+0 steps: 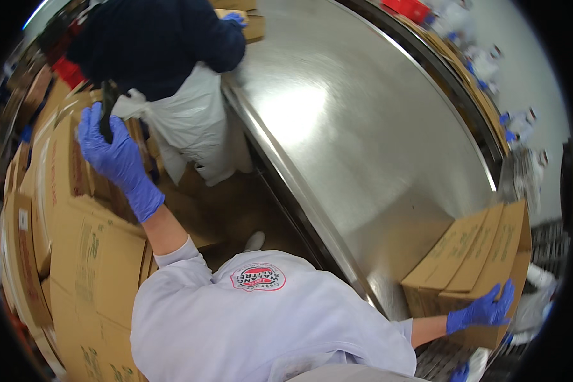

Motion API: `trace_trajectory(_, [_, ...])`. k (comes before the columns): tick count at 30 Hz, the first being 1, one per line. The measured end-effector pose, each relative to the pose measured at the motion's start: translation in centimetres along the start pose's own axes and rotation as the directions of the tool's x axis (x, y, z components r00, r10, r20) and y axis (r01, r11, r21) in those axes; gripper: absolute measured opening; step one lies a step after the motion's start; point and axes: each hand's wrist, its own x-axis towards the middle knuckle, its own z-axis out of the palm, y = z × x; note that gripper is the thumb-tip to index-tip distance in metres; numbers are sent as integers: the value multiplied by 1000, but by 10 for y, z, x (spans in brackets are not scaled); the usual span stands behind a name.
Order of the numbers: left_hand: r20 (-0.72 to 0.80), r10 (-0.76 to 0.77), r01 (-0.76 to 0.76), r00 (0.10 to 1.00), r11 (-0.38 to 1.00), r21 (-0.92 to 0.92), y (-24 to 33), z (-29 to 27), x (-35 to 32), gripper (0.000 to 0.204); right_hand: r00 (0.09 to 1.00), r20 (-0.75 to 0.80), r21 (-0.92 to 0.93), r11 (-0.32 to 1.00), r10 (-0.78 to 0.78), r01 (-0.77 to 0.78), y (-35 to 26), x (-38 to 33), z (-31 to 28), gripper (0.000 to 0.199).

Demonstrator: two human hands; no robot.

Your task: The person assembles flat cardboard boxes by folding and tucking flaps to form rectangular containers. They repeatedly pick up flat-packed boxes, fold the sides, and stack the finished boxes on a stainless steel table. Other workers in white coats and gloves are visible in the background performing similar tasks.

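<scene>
Steel table (356, 121) | left grip (120, 159) clamped on black tool (108, 107), long axis running up-picture | right grip (481, 311) apart, at carton (468, 254)

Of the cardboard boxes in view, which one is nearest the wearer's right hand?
The box at lower right, at the metal table's end, overlapped by the right hand. The stacked boxes stand at left; another box is beside the co-worker, at top.

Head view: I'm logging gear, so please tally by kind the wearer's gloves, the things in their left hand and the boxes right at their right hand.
Blue gloves: 2
Black object in the left hand: 1
Cardboard box at the right hand: 1
Total: 4
</scene>
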Motion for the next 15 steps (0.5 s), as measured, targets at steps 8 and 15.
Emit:
trace_trajectory(8, [603, -476, -35, 640, 766, 642, 61, -120, -22, 101, 989, -135, -22, 998, 55, -59, -8, -1, 14, 33])
trace_trajectory(15, [456, -819, -216, 348, 404, 889, 28, -181, -102, 120, 977, -120, -63, 980, 179, -187, -33, 1, 6, 30])
